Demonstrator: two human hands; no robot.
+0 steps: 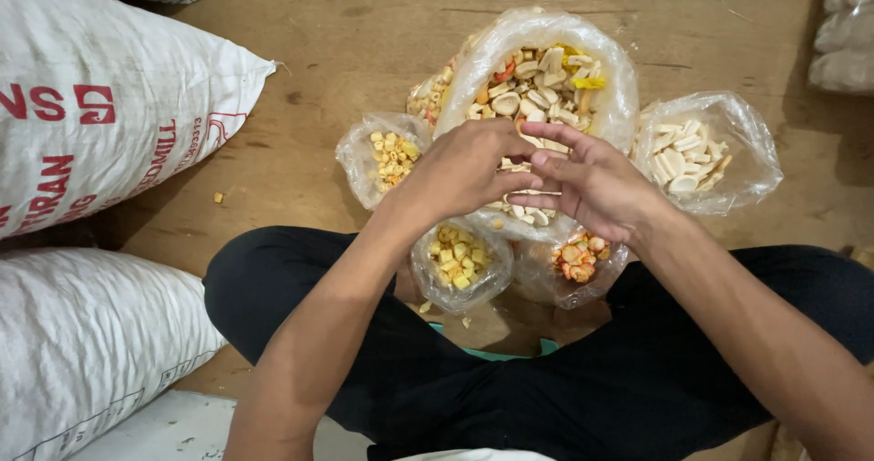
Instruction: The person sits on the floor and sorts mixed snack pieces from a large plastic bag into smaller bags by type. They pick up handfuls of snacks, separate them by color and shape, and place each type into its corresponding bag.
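Our left hand (pixel 460 172) and right hand (pixel 592 186) meet over the big mixed-snack bag (pixel 546 79); grip unclear, cannot tell.

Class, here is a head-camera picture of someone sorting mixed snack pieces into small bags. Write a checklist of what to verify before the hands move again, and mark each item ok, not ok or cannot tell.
1. Large clear bag of mixed pieces open: ok.
2. Small bags stand open around it: yellow-piece bag, yellow-cube bag, orange-piece bag, white-piece bag: ok.
3. Both hands over the large bag, left hand and right hand fingers meeting: ok.
4. A piece held between the fingers: cannot tell.
5. Floor free of spilled pieces: not ok, a few crumbs lie loose.
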